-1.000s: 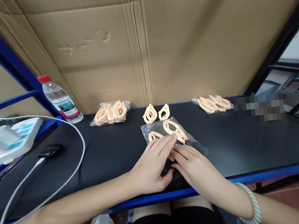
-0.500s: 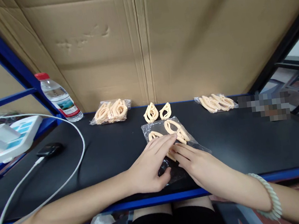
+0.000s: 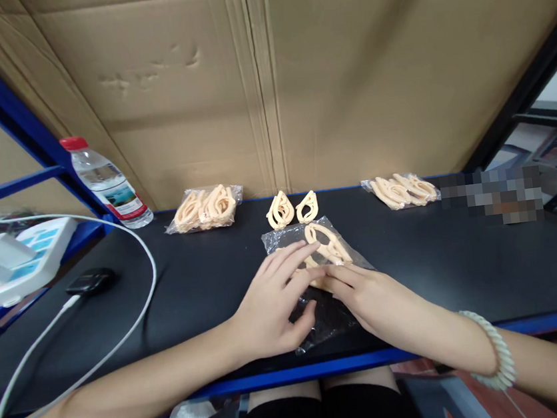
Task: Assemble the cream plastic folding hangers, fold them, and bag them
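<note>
A clear plastic bag (image 3: 322,229) with peach-coloured loop-shaped plastic pieces (image 3: 327,246) lies on the black tabletop (image 3: 202,291) in front of me. My left hand (image 3: 271,302) lies on the bag's left side, fingers stretched flat and thumb against its near part. My right hand (image 3: 368,292) rests on the right side, its fingers also flat, their tips meeting the left fingertips over the pieces. Neither hand grips anything. Two loose peach pieces (image 3: 291,209) lie just beyond the bag.
Two filled bags of the same pieces sit at the back: one left (image 3: 205,208), one right (image 3: 401,190). A water bottle (image 3: 104,183), white power strip (image 3: 17,259), white cable (image 3: 122,334) and black device (image 3: 89,281) are at left. Cardboard (image 3: 264,83) walls the back.
Both hands have slid a little farther along the bag. The left fingers now cover the piece that showed at the bag's left, and the near end of the bag lies flatter.
</note>
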The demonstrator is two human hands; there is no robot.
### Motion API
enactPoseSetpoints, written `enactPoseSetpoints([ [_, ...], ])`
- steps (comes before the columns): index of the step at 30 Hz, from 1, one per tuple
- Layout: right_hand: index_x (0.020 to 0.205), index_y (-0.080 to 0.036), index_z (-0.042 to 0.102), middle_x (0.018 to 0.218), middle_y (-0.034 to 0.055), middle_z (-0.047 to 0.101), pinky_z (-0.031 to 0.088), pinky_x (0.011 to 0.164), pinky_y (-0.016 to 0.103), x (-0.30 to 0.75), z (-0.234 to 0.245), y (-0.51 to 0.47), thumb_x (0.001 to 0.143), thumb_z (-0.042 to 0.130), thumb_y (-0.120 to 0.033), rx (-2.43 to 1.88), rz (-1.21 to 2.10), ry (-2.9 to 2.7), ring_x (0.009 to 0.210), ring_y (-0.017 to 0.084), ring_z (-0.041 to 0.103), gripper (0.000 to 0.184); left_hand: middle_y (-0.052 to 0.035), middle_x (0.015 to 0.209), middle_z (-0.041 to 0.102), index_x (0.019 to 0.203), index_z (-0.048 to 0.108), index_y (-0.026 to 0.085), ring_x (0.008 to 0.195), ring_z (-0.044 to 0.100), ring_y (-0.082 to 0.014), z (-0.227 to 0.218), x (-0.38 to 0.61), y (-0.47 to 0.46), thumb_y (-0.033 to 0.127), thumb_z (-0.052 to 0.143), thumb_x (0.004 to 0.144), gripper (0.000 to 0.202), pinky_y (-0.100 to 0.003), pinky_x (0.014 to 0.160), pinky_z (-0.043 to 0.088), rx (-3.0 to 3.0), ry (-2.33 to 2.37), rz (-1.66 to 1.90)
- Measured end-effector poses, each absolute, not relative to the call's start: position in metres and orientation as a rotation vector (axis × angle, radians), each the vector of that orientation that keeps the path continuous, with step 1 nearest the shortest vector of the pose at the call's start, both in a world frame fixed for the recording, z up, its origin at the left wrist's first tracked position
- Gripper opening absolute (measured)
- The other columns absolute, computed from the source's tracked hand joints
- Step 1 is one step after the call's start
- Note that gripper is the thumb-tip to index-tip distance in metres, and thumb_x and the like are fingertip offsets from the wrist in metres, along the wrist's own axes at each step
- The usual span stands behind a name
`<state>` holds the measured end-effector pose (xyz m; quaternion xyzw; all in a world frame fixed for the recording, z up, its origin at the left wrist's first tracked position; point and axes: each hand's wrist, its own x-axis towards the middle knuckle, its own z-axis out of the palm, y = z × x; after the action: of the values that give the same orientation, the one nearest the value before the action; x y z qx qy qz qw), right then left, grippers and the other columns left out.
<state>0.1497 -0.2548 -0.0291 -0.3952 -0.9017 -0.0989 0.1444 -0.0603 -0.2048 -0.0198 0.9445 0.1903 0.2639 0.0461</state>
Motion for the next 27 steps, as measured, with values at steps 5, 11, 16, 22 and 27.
enactPoseSetpoints([
  [5, 0.127, -0.003, 0.057, 0.119, 0.0178, 0.064, 0.056, 0.094, 0.041, 0.151, -0.031, -0.254, 0.080, 0.044, 0.003, -1.142, -0.230, -2.565, 0.110, 0.028, 0.063, 0.049, -0.0121, 0.150, 0.043, 0.098, 0.069, 0.017, 0.138, 0.035, -0.0371, -0.018, -0.062, -0.210, 0.023, 0.055, 0.084, 0.021, -0.056, 0.111, 0.026, 3.248, 0.536, 0.771],
  [11, 0.117, -0.005, 0.062, 0.114, 0.0175, 0.066, 0.056, 0.094, 0.042, 0.153, -0.031, -0.252, 0.079, 0.041, 0.006, -1.166, -0.161, -2.583, 0.107, 0.027, 0.064, 0.045, -0.0124, 0.154, 0.036, 0.112, 0.068, 0.013, 0.140, 0.033, -0.0371, -0.020, -0.059, -0.215, 0.040, 0.050, 0.090, 0.039, -0.053, 0.112, 0.027, 3.313, 0.533, 0.593],
  [16, 0.112, -0.008, 0.064, 0.117, 0.0153, 0.065, 0.056, 0.093, 0.042, 0.155, -0.030, -0.254, 0.079, 0.040, 0.008, -1.143, -0.071, -2.540, 0.108, 0.026, 0.064, 0.044, -0.0135, 0.154, 0.037, 0.114, 0.067, 0.013, 0.141, 0.030, -0.0375, -0.020, -0.061, -0.212, 0.043, 0.047, 0.092, 0.042, -0.054, 0.112, 0.026, 3.276, 0.544, 0.538],
  [22, 0.120, -0.008, 0.061, 0.119, 0.0150, 0.064, 0.055, 0.095, 0.042, 0.155, -0.030, -0.254, 0.081, 0.041, 0.007, -1.125, -0.085, -2.538, 0.112, 0.026, 0.062, 0.047, -0.0139, 0.151, 0.042, 0.116, 0.065, 0.014, 0.139, 0.034, -0.0365, -0.018, -0.063, -0.212, 0.039, 0.050, 0.091, 0.039, -0.054, 0.111, 0.029, 3.222, 0.554, 0.539],
  [27, 0.115, -0.007, 0.063, 0.117, 0.0150, 0.064, 0.056, 0.094, 0.039, 0.156, -0.030, -0.253, 0.081, 0.041, 0.007, -1.153, -0.070, -2.551, 0.108, 0.025, 0.063, 0.043, -0.0125, 0.150, 0.043, 0.117, 0.065, 0.015, 0.138, 0.036, -0.0355, -0.017, -0.064, -0.213, 0.034, 0.051, 0.090, 0.037, -0.053, 0.110, 0.032, 3.191, 0.551, 0.561],
])
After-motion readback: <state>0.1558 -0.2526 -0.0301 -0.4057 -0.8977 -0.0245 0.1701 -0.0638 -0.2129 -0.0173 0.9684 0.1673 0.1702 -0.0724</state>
